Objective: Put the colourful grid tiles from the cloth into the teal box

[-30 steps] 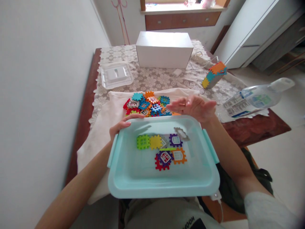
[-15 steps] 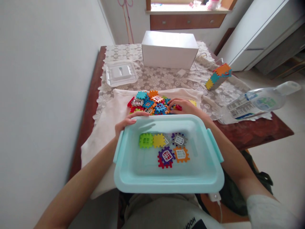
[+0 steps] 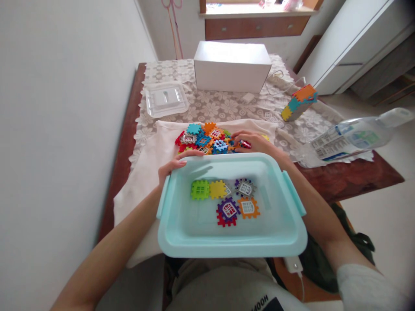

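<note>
A pale turquoise plastic bin (image 3: 191, 233) is tilted toward me at the table's front edge. My left hand (image 3: 173, 166) grips its far left rim, fingers over the edge. Inside lie several interlocking building tiles: a green tile (image 3: 200, 190), a yellow tile (image 3: 217, 189), a purple tile (image 3: 228, 209) over a red one, an orange tile (image 3: 248, 207) and a grey tile (image 3: 245, 188). Beyond the rim, my right hand (image 3: 254, 141) reaches into a colourful tile pile (image 3: 202, 140). Its fingers curl around a red tile (image 3: 245, 144); the bin partly hides the pile.
The pile rests on a white cloth (image 3: 144, 172). Behind are a clear lid (image 3: 167, 99), a white box (image 3: 231, 77) and an assembled tile block (image 3: 298, 102). A large clear bottle (image 3: 353, 136) stands at the right. A wall (image 3: 65, 108) borders the left.
The right hand has shifted slightly within the pile, and more of the red tile shows between its fingers. The left hand keeps its grip on the bin; the view has moved slightly.
</note>
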A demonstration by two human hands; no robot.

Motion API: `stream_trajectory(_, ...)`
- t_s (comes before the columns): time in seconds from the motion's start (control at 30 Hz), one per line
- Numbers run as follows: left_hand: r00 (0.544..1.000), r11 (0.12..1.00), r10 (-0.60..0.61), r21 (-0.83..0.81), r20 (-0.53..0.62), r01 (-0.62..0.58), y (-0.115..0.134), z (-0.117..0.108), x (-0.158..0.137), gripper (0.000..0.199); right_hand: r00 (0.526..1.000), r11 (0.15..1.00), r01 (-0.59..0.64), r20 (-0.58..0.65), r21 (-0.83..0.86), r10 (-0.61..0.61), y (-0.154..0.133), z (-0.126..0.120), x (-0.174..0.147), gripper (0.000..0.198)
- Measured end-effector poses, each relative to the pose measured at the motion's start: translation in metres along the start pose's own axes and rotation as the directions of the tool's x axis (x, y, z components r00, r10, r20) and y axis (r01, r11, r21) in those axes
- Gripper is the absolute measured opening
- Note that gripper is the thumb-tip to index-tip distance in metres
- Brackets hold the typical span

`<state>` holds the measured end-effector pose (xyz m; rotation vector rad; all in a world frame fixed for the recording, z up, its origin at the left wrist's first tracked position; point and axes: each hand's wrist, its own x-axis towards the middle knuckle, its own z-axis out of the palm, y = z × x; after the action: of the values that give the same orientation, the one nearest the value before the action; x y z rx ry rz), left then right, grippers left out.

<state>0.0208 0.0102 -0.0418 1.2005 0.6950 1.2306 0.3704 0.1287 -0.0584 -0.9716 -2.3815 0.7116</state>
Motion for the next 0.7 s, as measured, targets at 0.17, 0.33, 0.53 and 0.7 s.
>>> stream_trajectory(0.17,0.988,0.985,-0.152,-0.086,-0.004,0.152,0.008,-0.003,0.001,0.025,0.997,0.996,-0.03,-0.07,-0.081,0.024,0.004,0.003,-0.001,0.043)
stream_trajectory(0.33,0.956,0.951,-0.293,-0.097,0.028,0.295,0.013,-0.003,0.003,0.036,0.998,0.995,-0.053,-0.032,-0.088,0.05,0.008,0.0,0.001,0.027)
stream_trajectory(0.53,0.998,0.996,0.062,-0.064,0.026,-0.06,0.0,-0.002,0.001,0.019,0.984,0.999,-0.051,-0.169,-0.005,0.049,0.013,0.0,0.004,0.031)
stream_trajectory(0.7,0.994,0.993,0.109,0.055,-0.016,-0.108,-0.005,0.0,-0.007,0.023,0.981,0.996,-0.059,-0.179,0.06,0.069,0.005,-0.004,0.002,0.037)
